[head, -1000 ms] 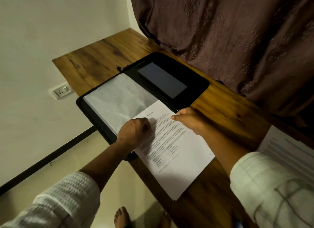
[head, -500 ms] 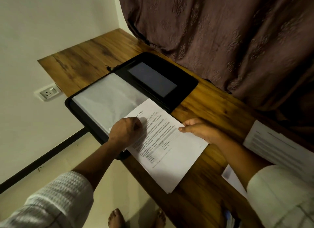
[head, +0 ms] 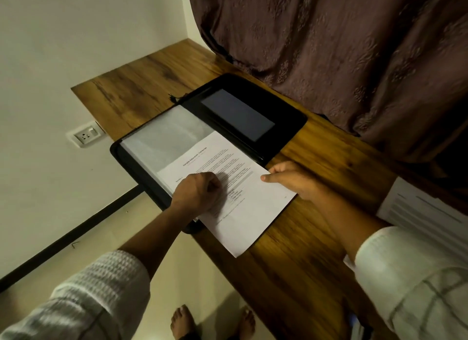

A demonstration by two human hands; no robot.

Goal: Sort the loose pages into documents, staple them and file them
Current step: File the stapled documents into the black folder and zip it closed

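A black folder lies open on the wooden desk, its near half holding a clear plastic sleeve. A printed document lies slanted over the sleeve's lower right edge, its title end reaching into the folder and its tail overhanging the desk's front. My left hand sits on the document with fingers curled at the sleeve's edge, apparently pinching the sleeve. My right hand pinches the document's right edge, thumb on top.
More printed pages lie on the desk at the right. A brown curtain hangs along the desk's far side. A wall socket sits on the left wall. Bare feet stand on the floor below.
The document has slid up and left, further onto the folder's sleeve. My right hand moved with its right edge. My left hand stayed at the sleeve's edge.
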